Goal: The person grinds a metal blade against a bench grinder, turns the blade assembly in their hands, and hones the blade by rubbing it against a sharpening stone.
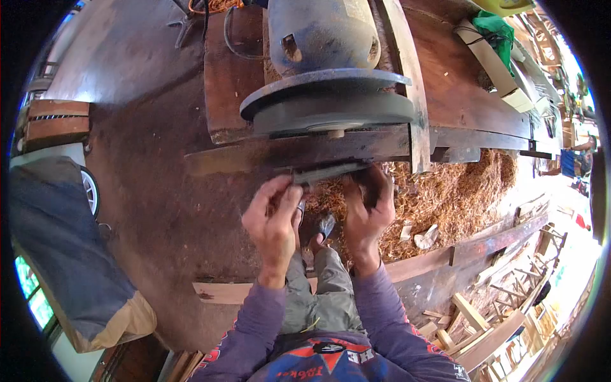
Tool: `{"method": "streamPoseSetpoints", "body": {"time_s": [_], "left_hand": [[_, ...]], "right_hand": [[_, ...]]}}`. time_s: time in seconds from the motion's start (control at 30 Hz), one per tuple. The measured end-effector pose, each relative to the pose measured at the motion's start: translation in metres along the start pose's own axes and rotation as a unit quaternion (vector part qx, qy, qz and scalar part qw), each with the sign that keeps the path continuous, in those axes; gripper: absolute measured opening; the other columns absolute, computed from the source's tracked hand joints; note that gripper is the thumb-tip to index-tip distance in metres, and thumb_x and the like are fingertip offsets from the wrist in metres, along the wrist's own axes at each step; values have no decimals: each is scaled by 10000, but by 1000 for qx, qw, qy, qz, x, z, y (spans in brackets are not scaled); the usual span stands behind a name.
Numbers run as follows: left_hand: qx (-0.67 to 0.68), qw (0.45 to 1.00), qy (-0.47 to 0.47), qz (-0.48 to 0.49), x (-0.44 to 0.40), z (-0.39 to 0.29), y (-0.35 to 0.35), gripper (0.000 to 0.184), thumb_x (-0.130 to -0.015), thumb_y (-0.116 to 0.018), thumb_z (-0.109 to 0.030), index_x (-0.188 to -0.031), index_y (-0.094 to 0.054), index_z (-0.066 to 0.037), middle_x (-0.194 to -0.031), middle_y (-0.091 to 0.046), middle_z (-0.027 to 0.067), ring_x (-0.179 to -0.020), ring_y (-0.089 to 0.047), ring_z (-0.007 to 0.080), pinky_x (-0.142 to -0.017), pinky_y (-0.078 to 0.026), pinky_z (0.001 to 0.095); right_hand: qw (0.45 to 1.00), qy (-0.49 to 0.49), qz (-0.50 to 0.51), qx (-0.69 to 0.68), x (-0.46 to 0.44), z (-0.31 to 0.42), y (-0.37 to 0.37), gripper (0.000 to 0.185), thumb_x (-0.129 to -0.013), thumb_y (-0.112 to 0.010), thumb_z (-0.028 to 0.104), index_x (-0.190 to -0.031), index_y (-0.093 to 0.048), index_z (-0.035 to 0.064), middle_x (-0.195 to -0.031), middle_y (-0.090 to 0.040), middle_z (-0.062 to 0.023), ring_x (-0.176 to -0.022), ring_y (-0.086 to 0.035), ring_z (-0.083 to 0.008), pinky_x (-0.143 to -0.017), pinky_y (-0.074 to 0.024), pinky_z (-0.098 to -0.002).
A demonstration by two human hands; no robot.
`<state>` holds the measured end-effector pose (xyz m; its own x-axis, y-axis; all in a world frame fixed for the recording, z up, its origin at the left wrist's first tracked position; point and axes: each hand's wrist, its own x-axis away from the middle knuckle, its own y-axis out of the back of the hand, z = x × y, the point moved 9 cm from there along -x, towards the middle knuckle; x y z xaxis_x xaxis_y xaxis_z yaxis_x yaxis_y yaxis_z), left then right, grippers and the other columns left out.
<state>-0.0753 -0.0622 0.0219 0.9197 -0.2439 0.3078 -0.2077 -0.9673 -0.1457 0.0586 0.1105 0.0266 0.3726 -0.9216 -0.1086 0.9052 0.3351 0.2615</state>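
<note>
A narrow, dark flat bar (331,171), which looks like a metal blade, is held level between both hands. My left hand (272,216) is closed, pinching its left end between thumb and fingers. Its right end is pinched by my right hand (368,213), whose fingertips are partly hidden. Just beyond the bar and apart from it is a large dark grinding wheel (331,114) with a blue metal guard (324,81) behind it. A dusty blue-grey motor (321,38) sits behind the wheel.
The wooden bench (461,70) carries an open cardboard box (493,67) with green plastic (495,32). Wood shavings (458,197) cover the floor at right, beside a long board (423,264). Wood offcuts (471,312) lie lower right. A dark cover (76,235) drapes something with a wheel at left.
</note>
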Motion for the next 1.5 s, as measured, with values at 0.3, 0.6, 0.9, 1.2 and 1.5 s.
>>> {"method": "streamPoseSetpoints", "body": {"time_s": [0.3, 0.6, 0.9, 1.2, 1.5], "left_hand": [[126, 992, 24, -5, -41, 43, -1, 167, -929, -707, -57, -1062, -677, 38, -962, -694, 86, -853, -694, 183, -806, -622, 357], [79, 997, -16, -11, -50, 39, -3, 129, -949, -670, -18, -1059, -680, 49, -945, -703, 86, -845, -704, 178, -784, -610, 312], [-6, 998, -63, -28, -52, 32, 0, 152, -921, -713, -34, -1055, -693, 35, -953, -700, 79, -853, -691, 176, -815, -608, 344], [47, 998, -34, -38, -51, 35, -1, 164, -918, -709, -22, -1055, -693, 68, -949, -702, 90, -838, -684, 165, -793, -624, 350], [57, 997, -38, -39, -55, 35, -2, 167, -913, -710, -10, -1058, -691, 69, -943, -702, 99, -844, -686, 164, -796, -633, 371]], "right_hand": [[992, 116, 9, 50, -24, 2, -35, 351, -794, -830, 77, -1085, -645, 8, -994, -661, -131, -858, -668, -242, -762, -538, -331], [999, 50, -5, 7, -26, -23, -41, 334, -807, -833, 91, -1075, -652, 8, -961, -687, -102, -825, -670, -157, -741, -541, -287], [998, 67, 4, 17, -29, -13, -41, 343, -815, -828, 102, -1084, -636, 10, -967, -684, -101, -808, -674, -147, -705, -548, -274], [997, 70, 1, 17, -32, -10, -43, 348, -802, -835, 97, -1073, -637, 4, -955, -688, -102, -809, -686, -170, -727, -556, -292], [997, 68, -3, 23, -34, -12, -43, 352, -799, -841, 112, -1069, -639, 12, -947, -672, -95, -760, -677, -172, -682, -541, -290]]}}
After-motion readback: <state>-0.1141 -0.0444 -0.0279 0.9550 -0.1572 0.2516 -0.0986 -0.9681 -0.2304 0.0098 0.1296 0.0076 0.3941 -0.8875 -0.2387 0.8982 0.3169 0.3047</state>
